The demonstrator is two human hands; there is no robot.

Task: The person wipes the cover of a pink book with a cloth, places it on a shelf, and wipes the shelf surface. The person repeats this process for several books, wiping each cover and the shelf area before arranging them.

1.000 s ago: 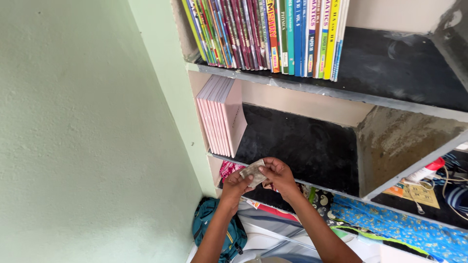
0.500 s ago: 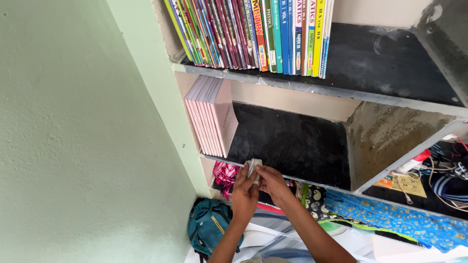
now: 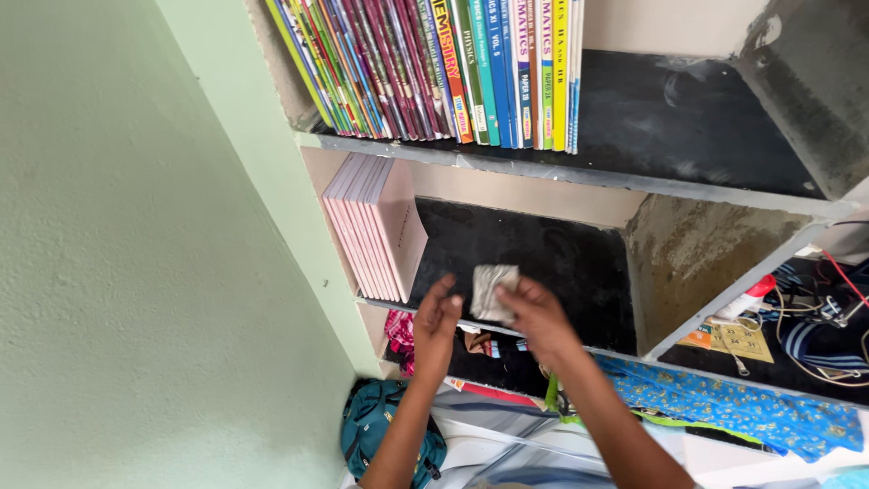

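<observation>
A: Status on the hands?

B: Right hand [image 3: 536, 315] pinching a small folded grey cloth [image 3: 494, 292] by its right edge, fingers closed on it, held up in front of the dark middle shelf [image 3: 543, 263]. Left hand [image 3: 436, 319] released, fingers loosely spread, just left of the cloth, not touching it as far as visible.

A: Progress?

B: Cloth looks folded into a compact square, so folding probably done. No wipe contact yet: cloth apart from the shelf surface, hovering near its front lip. Middle shelf bare on the right side, dusty-looking, though blur makes that hard to confirm.

A: Arm pose?

B: Both forearms reaching up and away from the lower edge, converging toward the shelf front. Right wrist bent slightly, palm turned left. Left palm facing the cloth.

A: Surroundings?

B: Pink notebooks [image 3: 371, 226] upright at far left of the middle shelf. Row of colourful books [image 3: 434, 68] on the shelf above. Teal backpack [image 3: 385, 435] on the floor below left. Blue patterned fabric [image 3: 724, 398] lower right.
</observation>
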